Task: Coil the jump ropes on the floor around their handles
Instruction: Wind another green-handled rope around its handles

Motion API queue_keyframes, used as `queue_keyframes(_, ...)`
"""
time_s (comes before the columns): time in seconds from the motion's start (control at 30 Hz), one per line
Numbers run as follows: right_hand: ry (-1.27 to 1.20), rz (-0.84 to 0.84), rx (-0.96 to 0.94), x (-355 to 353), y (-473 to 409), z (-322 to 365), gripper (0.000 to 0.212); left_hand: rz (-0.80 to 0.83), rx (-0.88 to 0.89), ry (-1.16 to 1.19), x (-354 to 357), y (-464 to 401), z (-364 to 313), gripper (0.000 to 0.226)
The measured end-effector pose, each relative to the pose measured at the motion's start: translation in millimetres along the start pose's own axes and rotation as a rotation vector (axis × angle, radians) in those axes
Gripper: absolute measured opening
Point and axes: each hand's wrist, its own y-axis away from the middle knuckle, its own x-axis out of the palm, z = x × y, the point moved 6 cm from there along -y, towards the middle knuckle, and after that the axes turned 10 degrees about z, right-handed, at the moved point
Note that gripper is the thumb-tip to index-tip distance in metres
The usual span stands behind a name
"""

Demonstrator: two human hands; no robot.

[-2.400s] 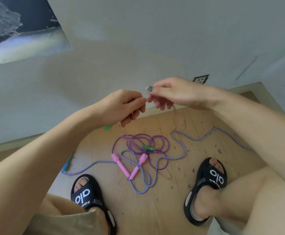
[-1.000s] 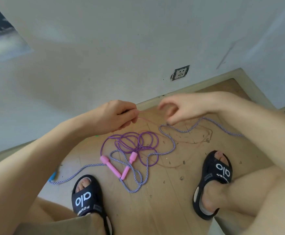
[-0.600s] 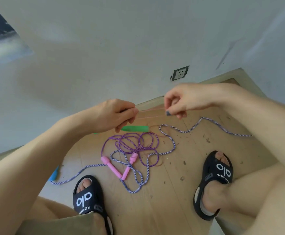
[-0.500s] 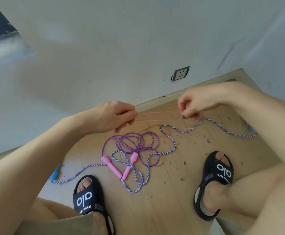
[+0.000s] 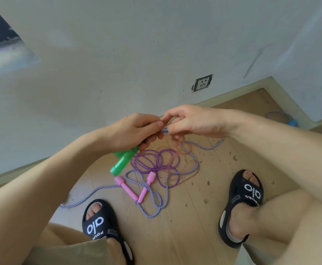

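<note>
A seated person brings both hands together above the tangle of ropes; half a second ago the hands were apart with a thin pinkish cord stretched between them, and now the right hand [image 5: 191,122] has closed in until its fingertips meet the left hand [image 5: 135,131]; the left hand's fingers are curled round the green handles [image 5: 122,161], which now jut down and toward the person from under that fist, where earlier they were hidden; the right hand pinches the thin pinkish cord [image 5: 175,148], whose slack loops hang just beyond the purple rope [image 5: 156,162]; the cord's path between the fingers is too fine to trace; the purple rope lies looped on the wooden floor [image 5: 185,236], its pink handles [image 5: 130,188] on its near side; the striped rope [image 5: 154,199] weaves through and round it, one end running out of sight behind the left forearm.
</note>
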Motion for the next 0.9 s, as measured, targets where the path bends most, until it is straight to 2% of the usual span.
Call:
queue_keyframes(0.23,0.21,-0.059,0.069,-27,19,9,0.021,0.047,-0.004,0.015,0,5,4,0.033)
queue_keyframes(0.47,0.075,0.055,0.154,-3,10,1,0.019,0.061,-0.053,-0.04,5,1,9,0.034)
queue_keyframes(0.7,0.145,-0.137,0.071,-34,13,7,0.019,0.099,-0.077,-0.068,4,9,11,0.03)
queue_keyframes(0.83,0.186,-0.098,0.11,-24,12,7,0.021,0.089,-0.126,-0.152,1,12,11,0.021)
queue_keyframes(0.9,0.096,-0.093,0.139,-10,4,4,0.028,0.115,-0.143,-0.151,3,14,11,0.017)
